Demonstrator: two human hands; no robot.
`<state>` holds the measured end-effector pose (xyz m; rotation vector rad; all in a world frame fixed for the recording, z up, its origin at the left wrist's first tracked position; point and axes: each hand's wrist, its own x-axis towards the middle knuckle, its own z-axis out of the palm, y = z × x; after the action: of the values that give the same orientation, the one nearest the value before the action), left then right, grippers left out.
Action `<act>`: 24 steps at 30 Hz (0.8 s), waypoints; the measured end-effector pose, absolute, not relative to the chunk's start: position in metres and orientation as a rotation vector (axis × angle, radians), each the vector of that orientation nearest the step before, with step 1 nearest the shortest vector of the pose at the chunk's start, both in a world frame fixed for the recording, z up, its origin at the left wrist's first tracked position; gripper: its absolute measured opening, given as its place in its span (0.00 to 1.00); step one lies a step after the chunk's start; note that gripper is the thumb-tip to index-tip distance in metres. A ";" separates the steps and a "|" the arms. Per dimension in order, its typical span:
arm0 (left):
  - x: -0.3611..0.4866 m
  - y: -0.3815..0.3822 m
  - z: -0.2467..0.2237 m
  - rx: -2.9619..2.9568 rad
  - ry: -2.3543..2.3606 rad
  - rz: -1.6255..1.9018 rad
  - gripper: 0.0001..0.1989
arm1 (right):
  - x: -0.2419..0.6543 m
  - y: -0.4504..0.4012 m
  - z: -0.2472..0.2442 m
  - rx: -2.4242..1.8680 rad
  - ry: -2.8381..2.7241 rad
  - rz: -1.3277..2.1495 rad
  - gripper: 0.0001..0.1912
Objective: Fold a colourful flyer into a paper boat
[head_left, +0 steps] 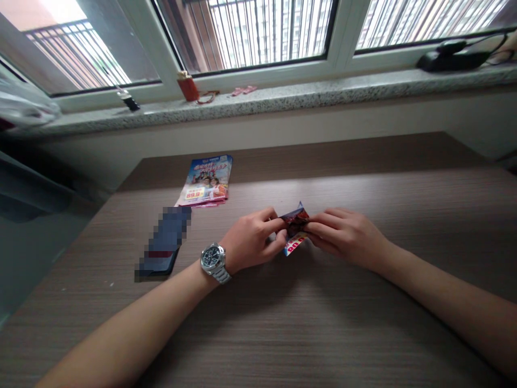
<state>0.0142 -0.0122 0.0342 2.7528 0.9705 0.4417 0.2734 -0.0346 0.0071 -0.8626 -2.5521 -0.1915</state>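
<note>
A small folded paper flyer [297, 221], printed in colour with red digits on one flap, is held between my two hands just above or on the table. My left hand [254, 240], with a metal watch [213, 257] on its wrist, grips the flyer's left side between thumb and fingers. From the right, my right hand [345, 234] closes its fingers on the opposite edge; its thumb is mostly hidden. One pointed corner of the paper sticks up at the back. The fingers cover part of the folds.
A stack of printed flyers [208, 180] lies at the back left of the brown table [363, 318]. In front of it is a dark phone [165, 242], partly pixelated. On the stone sill [307, 97] stand a red container [188, 87], pink items [243, 90] and a black device [452, 58].
</note>
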 end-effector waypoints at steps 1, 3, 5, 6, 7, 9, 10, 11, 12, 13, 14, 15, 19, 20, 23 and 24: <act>0.014 -0.012 0.033 2.747 0.959 0.440 0.14 | 0.274 -0.034 0.007 -0.857 -2.545 -0.180 0.08; 0.014 -0.012 0.031 2.738 0.922 0.433 0.13 | 0.274 -0.034 0.006 -0.854 -2.533 -0.148 0.08; 0.015 -0.013 0.029 2.730 0.881 0.435 0.12 | 0.273 -0.035 0.005 -0.868 -2.529 -0.112 0.08; 0.015 -0.014 0.028 2.727 0.866 0.444 0.12 | 0.272 -0.036 0.004 -0.879 -2.531 -0.097 0.08; 0.016 -0.014 0.027 2.723 0.857 0.459 0.11 | 0.271 -0.036 0.004 -0.890 -2.535 -0.086 0.09; 0.018 -0.015 0.025 2.715 0.859 0.486 0.10 | 0.269 -0.038 0.005 -0.898 -2.543 -0.077 0.10; 0.019 -0.016 0.025 2.715 0.865 0.492 0.09 | 0.268 -0.039 0.006 -0.894 -2.551 -0.078 0.11; 0.019 -0.016 0.024 2.717 0.869 0.492 0.09 | 0.267 -0.040 0.007 -0.888 -2.561 -0.085 0.12; 0.019 -0.016 0.024 2.722 0.872 0.489 0.09 | 0.266 -0.041 0.009 -0.882 -2.572 -0.096 0.13; 0.020 -0.016 0.024 2.727 0.873 0.483 0.10 | 0.265 -0.042 0.010 -0.875 -2.580 -0.113 0.13; 0.020 -0.017 0.024 2.731 0.870 0.475 0.10 | 0.264 -0.043 0.011 -0.870 -2.586 -0.132 0.12; 0.020 -0.017 0.024 2.732 0.868 0.468 0.10 | 0.263 -0.043 0.013 -0.868 -2.590 -0.151 0.12; 0.021 -0.018 0.026 2.717 0.871 0.457 0.10 | 0.263 -0.044 0.015 -0.897 -2.599 -0.199 0.09; 0.020 -0.018 0.026 2.715 0.872 0.453 0.10 | 0.263 -0.044 0.015 -0.911 -2.602 -0.203 0.09; 0.020 -0.019 0.029 2.704 0.861 0.428 0.11 | 0.265 -0.042 0.015 -0.928 -2.611 -0.209 0.09; 0.020 -0.019 0.029 2.689 0.852 0.427 0.11 | 0.265 -0.042 0.014 -0.923 -2.612 -0.207 0.09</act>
<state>0.0199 -0.0189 0.0293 2.6888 0.8517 0.4266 0.2645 -0.0423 0.0144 -0.9227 -2.6121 -0.2067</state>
